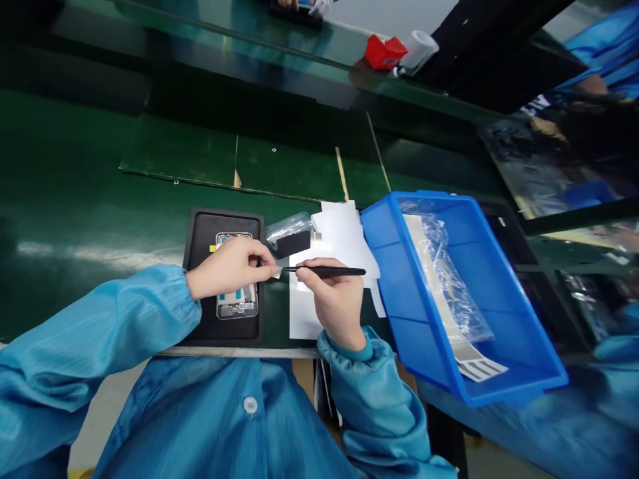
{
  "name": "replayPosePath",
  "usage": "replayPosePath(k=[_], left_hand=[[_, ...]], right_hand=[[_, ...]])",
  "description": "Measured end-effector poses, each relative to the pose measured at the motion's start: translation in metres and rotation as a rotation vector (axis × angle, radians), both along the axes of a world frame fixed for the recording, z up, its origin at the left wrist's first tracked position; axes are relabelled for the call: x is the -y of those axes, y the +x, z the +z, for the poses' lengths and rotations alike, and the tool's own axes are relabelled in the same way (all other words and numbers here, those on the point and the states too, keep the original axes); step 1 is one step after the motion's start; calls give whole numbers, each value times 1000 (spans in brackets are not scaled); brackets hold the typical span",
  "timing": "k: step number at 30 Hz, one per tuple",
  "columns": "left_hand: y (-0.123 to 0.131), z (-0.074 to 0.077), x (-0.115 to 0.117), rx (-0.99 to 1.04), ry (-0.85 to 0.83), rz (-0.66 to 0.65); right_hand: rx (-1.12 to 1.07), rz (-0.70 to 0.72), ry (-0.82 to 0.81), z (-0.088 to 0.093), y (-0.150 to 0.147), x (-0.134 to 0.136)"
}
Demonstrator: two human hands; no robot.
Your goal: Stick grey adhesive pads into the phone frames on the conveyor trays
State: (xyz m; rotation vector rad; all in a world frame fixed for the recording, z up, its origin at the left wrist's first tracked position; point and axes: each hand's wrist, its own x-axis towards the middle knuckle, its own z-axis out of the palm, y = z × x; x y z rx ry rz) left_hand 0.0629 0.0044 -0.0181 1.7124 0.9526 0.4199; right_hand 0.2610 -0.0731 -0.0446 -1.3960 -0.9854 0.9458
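In my right hand [339,296] are black tweezers [344,271], held level with the tips pointing left. My left hand [234,266] is closed in a pinch on a small pale piece [276,271], and the tweezer tips meet it there. What exactly the piece is, I cannot make out. Under my left hand lies an opened phone body [237,307] with a silver rim, partly covered by the hand. It rests in a black tray [200,326]. To the right are white paper sheets [304,319], with a dark flat strip [293,244] and a clear plastic bag [289,225] at their upper left.
A blue bin [414,313] stands tilted at the right, holding clear plastic wrapping [459,293] and pale strips [479,366]. A raised green ledge [284,159] runs behind the work area. Farther back are a red holder [384,52] and a white cup [420,48]. Other people's blue sleeves show at right.
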Motion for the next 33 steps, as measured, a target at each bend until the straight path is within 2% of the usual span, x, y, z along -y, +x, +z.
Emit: replayPosePath(k=[6,10,17,20,23,28,33], left_hand=[[-27,-12,3,13,-25,140],[-38,-20,4,76,-26,200],[-50,-19,3,85,14,215],[-60,-19,1,-2,149,267],[-74,-24,1,-101,383,288],[-92,-38,7,-235,827,109],[-94,-46,9,-301,955,-12]], right_hand=[[-129,-1,-58,-7,-30,-10],[-132,46,-90,-10,-42,-14],[-106,7,-89,-13,-53,-17],[-77,-14,-98,-15,-56,-19],[-48,-17,-113,-17,-59,-24],[50,17,-176,-12,-72,-34],[138,41,-231,-8,-80,-36]])
